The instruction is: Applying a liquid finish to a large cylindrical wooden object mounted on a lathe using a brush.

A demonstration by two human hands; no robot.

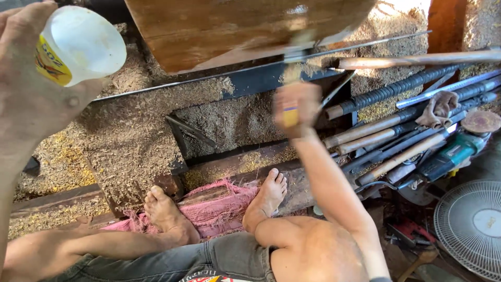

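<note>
The paintbrush (293,73) is in the right hand (296,108), whose fingers are pressed together around its yellow handle, and its blurred bristle end touches the lower edge of a big brown wooden board (229,28) at the top of the view. The left hand (28,99) is raised in the upper left corner and its fingers are wrapped around a white plastic container (78,44) with a yellow label; the container is tilted and its round white base faces the camera. Under the board runs a dark metal beam (261,78), and the ground below it is covered with a thick layer of sawdust (135,125), paler and more yellow toward the left edge. The person sits low with bent knees, and both bare feet (167,211) rest on a frayed pink cloth (219,206) that lies over a wooden plank (52,201). To the right of the right arm, a pile of long tools and bars (396,130) lies diagonally, some with wooden handles, some of ribbed dark metal. A crumpled brown rag (438,108) lies on top of this pile. Near the right edge there is a green power tool (454,154) with a round rusty disc, and in the lower right corner part of a white fan (472,224) with a wire grille is visible.
</note>
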